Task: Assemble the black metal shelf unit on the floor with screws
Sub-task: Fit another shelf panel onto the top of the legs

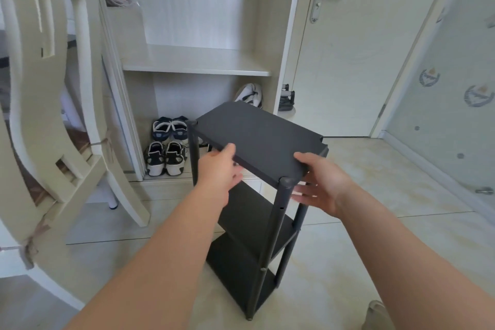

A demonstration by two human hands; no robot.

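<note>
The black metal shelf unit [257, 139] stands upright on the tiled floor in the middle of the head view, with a flat top panel, lower shelves and round black posts. My left hand [219, 169] grips the near left edge of the top panel, thumb on top and fingers underneath. My right hand [318, 182] holds the near right corner, thumb lying on the top panel, fingers spread beneath it beside the front post [278, 222]. No screws are visible.
An open pale wardrobe [195, 61] stands behind the shelf, with two pairs of shoes [167, 147] on its floor. A cream wooden chair [53, 88] leans at the left. A closed door [348, 48] and patterned wall [455, 88] are to the right.
</note>
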